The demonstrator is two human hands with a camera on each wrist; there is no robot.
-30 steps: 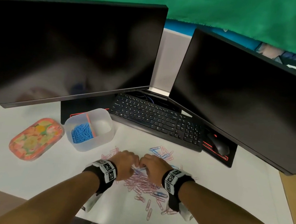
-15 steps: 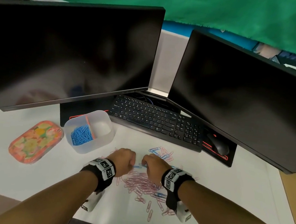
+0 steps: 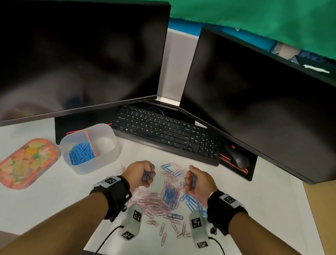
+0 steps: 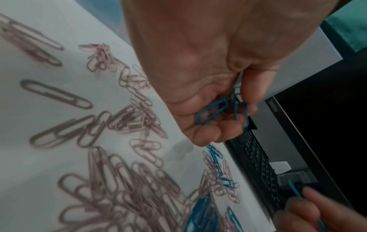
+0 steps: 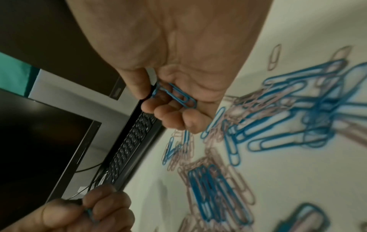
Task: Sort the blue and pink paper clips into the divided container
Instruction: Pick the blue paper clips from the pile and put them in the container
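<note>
A loose heap of pink paper clips (image 3: 150, 203) and blue paper clips (image 3: 170, 196) lies on the white desk between my wrists. My left hand (image 3: 144, 173) hovers above the heap, fingers curled round a few blue clips (image 4: 220, 109). My right hand (image 3: 195, 181) is raised opposite it and also grips blue clips (image 5: 176, 95) in its curled fingers. The translucent divided container (image 3: 105, 160) stands to the left; its left compartment holds blue clips (image 3: 81, 153), and I see nothing in the right one.
A floral lid or tray (image 3: 26, 163) lies left of the container. A black keyboard (image 3: 168, 134) and mouse (image 3: 236, 157) sit behind the heap, under two dark monitors (image 3: 71, 55). The desk's brown edge (image 3: 329, 217) runs on the right.
Both hands were knuckles-up and close together, down on the heap. They have since risen, moved apart and turned palms inward, each now holding blue clips.
</note>
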